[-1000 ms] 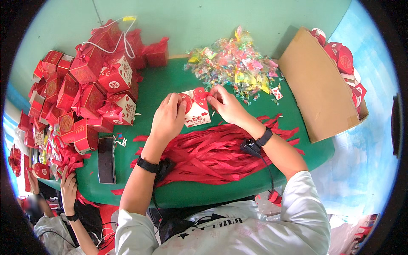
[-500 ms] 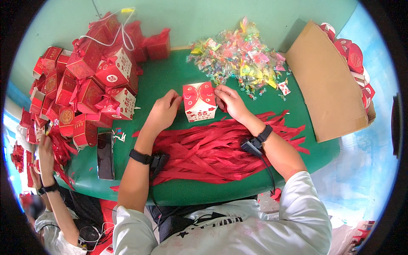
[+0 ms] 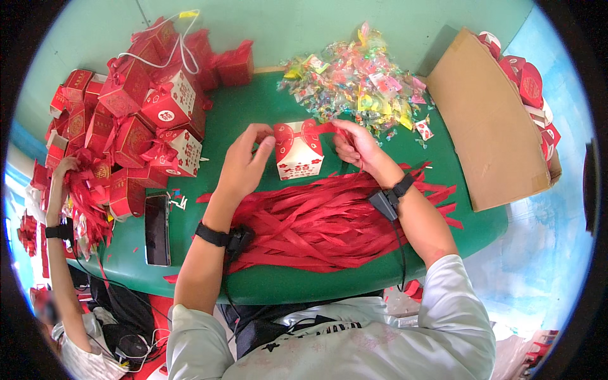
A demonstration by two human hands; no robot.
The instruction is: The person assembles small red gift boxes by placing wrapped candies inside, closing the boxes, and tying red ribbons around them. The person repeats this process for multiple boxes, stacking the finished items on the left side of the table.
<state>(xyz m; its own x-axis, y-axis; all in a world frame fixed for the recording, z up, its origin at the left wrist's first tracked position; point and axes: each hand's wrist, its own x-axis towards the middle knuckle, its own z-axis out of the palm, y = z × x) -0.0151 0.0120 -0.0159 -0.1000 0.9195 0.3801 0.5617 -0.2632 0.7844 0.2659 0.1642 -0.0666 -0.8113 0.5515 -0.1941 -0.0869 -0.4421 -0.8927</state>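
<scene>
A small white gift box (image 3: 300, 161) with a red flap top and red printed flowers stands upright on the green table, between my hands. My right hand (image 3: 358, 145) grips a red ribbon (image 3: 325, 128) that stretches sideways from the box's top. To the left of the box, my left hand (image 3: 246, 159) has its thumb and fingers apart, close to the box's side; no held thing shows in it. A wide bundle of loose red ribbons (image 3: 316, 221) lies below the box, under my forearms.
Stacked red gift boxes (image 3: 126, 88) fill the left side, a white cable on top. Wrapped candies (image 3: 354, 82) are heaped at the back. A cardboard carton (image 3: 487, 126) with red boxes stands right. A phone (image 3: 157, 229) lies left. A co-worker's hand (image 3: 63, 168) touches the left pile.
My right hand has moved slightly right, pulling the ribbon out across the box top. My left fingers have spread apart. The co-worker's arm has shifted up along the left pile.
</scene>
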